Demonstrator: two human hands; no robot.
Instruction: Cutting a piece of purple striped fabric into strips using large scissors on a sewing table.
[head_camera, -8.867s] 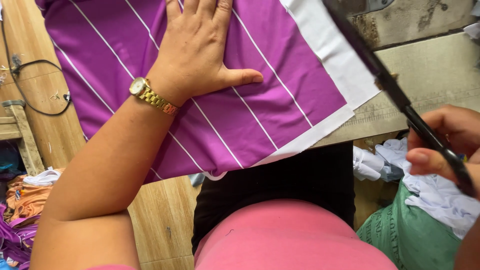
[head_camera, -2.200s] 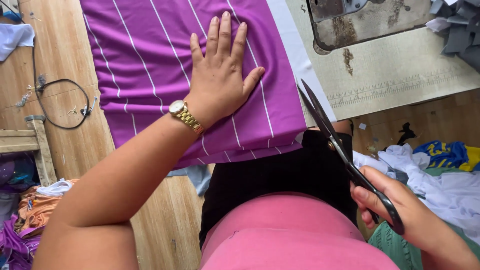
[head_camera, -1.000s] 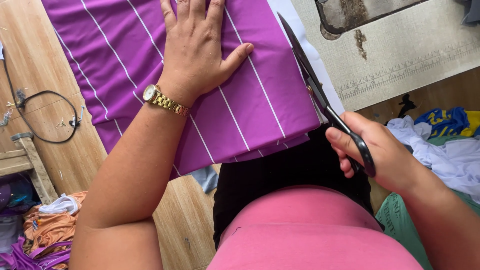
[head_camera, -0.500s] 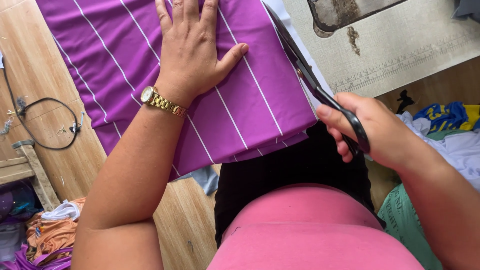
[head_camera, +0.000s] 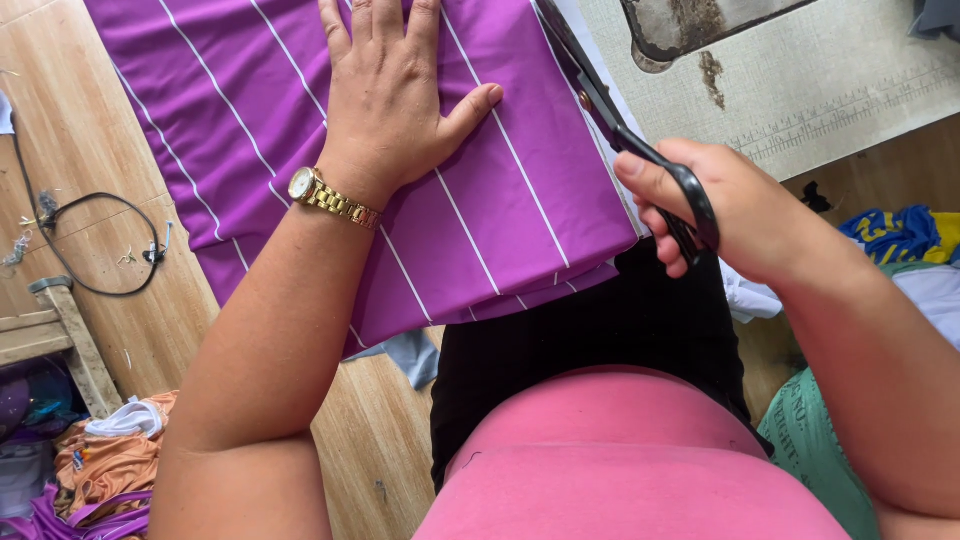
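**Inspector:** Your right hand (head_camera: 735, 215) is clenched through the loops of the black scissors (head_camera: 625, 125), fingers curled round the handles. The blades run away from you along the right edge of the purple striped fabric (head_camera: 510, 215), with their tips out of view at the far edge.

**Operator:** And the other hand?

**Inspector:** Your left hand (head_camera: 395, 100) lies flat and released on the fabric, palm down, fingers spread and thumb pointing right toward the scissors. It grasps nothing; it presses the cloth. A gold wristwatch (head_camera: 325, 195) sits on that wrist.

**Operator:** Where does the fabric lie?

**Inspector:** Spread over the wooden worktop (head_camera: 80, 150), its near edge folded and hanging just over your lap. A strip of white cloth (head_camera: 600, 55) shows beside the blades on the right.

**Operator:** Surroundings?

**Inspector:** A black cable (head_camera: 90, 245) loops on the worktop to the left. A worn pale board (head_camera: 800, 90) lies far right. Mixed cloth scraps (head_camera: 905, 235) sit at the right, and an orange heap (head_camera: 110, 460) near left.
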